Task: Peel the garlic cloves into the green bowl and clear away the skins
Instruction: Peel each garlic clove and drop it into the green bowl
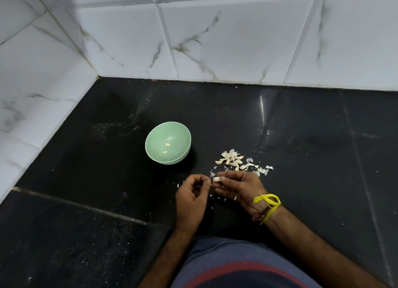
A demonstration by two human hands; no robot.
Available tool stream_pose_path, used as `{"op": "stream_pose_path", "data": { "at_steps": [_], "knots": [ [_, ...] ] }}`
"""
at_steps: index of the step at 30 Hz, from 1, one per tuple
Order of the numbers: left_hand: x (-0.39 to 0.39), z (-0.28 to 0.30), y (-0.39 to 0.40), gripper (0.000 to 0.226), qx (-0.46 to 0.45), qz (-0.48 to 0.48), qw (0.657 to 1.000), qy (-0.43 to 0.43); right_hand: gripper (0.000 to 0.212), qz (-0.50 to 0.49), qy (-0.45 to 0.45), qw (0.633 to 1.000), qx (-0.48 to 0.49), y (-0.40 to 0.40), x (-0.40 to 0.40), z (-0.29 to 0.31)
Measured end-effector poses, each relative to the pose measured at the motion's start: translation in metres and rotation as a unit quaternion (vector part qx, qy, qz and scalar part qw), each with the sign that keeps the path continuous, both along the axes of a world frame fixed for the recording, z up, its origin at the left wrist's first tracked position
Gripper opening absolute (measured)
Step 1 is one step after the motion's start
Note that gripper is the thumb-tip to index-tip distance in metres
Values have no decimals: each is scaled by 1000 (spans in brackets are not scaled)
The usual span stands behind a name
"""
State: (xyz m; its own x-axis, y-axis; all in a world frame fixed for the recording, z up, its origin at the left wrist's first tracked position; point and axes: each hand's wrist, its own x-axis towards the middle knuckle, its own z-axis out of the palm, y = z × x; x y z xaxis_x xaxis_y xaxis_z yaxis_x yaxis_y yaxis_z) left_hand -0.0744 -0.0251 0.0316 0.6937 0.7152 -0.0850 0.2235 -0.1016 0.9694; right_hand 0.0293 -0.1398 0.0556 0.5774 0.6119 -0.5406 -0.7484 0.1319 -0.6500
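Closest to me, right hand (237, 185) pinches a garlic clove (216, 179) while left hand (192, 196), fingers curled, picks at its skin: peeling, I'd say. Just beyond, the pile of unpeeled cloves and skins (233, 161). Further left, green bowl (150, 145) with two peeled cloves (166, 148). Next: strip it clean, drop it in.

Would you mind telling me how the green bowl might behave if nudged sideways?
The bowl looks thin and nearly empty, holding only two cloves, so it probably slides easily on the glossy counter. Its rounded base may let it rock or tip.
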Motion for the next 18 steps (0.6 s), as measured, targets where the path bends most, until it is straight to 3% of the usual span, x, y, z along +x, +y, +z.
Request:
{"op": "stream_pose_path", "data": {
  "at_steps": [3, 7, 13, 18],
  "knots": [
    [1, 7, 2, 20, 93, -28, 995, -30, 20, 8, -5, 1000, 2, 1, -1, -2],
    [-2, 6, 9, 10, 209, -84, 972, -60, 16, 16, -36, 999, -19, 0, -1, -3],
    [-3, 5, 12, 10, 229, -100, 967, -41, 9, 29, -101, 994, -37, 0, -4, -4],
    [-4, 9, 10, 11, 176, -81, 980, -46, 7, 44, -163, 985, -34, -1, -5, -8]
  ]
}}
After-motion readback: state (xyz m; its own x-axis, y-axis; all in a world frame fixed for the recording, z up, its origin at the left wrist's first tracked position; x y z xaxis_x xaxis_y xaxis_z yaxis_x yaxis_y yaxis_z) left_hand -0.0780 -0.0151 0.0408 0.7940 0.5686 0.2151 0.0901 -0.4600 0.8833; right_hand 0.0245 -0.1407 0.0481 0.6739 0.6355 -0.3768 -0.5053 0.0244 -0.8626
